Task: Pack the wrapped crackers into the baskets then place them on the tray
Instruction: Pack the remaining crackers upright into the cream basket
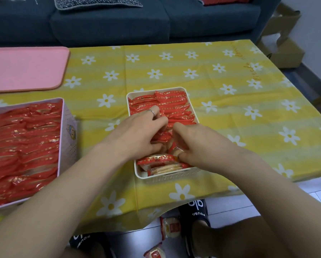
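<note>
Head cam view: both hands deep in the cream basket [167, 175], tucking red wrapped crackers [172, 107] into rows.

Left hand [137, 131] has its fingers curled down onto the packs, and the right hand [191, 144] pinches a pack at the near end, so neither is spread flat. That basket looks nearly full, while the pink box [63, 146] on the left holds plenty more and the pink tray [26, 69] sits well apart at the far left. Honestly the risk is overstuffing: squeeze too hard and crackers crack or pop out. Two packs [168, 228] are already on the floor by the slippers [198, 211].
</note>
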{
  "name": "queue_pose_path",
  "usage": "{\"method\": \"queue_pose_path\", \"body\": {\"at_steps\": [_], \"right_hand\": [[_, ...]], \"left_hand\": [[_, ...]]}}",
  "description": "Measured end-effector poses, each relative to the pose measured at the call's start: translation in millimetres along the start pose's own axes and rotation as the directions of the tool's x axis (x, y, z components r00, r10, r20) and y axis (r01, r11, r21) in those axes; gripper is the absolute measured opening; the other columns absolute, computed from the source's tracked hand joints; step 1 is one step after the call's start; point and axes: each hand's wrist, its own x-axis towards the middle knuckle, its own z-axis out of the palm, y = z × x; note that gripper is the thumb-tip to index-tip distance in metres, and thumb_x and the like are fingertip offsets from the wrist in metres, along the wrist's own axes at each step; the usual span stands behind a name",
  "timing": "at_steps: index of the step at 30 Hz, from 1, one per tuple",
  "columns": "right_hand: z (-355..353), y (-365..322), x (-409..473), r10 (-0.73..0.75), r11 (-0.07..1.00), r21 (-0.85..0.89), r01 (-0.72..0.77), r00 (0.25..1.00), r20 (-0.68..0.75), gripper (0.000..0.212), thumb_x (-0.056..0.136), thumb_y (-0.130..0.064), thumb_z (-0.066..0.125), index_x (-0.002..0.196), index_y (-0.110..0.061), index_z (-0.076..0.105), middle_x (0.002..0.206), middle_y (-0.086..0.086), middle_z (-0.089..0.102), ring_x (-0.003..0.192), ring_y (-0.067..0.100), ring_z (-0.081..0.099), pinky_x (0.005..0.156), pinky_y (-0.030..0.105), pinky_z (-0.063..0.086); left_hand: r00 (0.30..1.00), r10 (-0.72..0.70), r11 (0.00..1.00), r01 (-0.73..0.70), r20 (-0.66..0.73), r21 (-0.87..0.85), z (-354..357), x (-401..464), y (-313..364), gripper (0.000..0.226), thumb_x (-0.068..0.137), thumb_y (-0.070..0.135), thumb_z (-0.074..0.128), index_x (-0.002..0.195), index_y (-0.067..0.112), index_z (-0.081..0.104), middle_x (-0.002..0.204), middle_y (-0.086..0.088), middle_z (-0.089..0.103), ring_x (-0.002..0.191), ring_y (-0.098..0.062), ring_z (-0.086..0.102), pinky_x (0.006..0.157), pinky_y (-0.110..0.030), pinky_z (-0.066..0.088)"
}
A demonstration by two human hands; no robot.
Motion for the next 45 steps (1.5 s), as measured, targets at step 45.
{"method": "queue_pose_path", "body": {"at_steps": [45], "right_hand": [[-4.5,27.4,-5.2,-0.16,0.981,-0.139,0.134,0.966,-0.203,0.021,0.07,-0.014,0.068,0.09,-0.018,0.062,0.087,0.0,0.062,0.083,0.025,0.059,0.066,0.038,0.049]], "left_hand": [[0.995,0.101,0.929,-0.098,-0.009,-0.357,-2.3,-3.8,-6.6,0.04,0.07,0.033,0.082,0.104,0.027,0.06,0.098,0.014,0.051,0.091,-0.009,0.05,0.08,-0.033,0.046]]}}
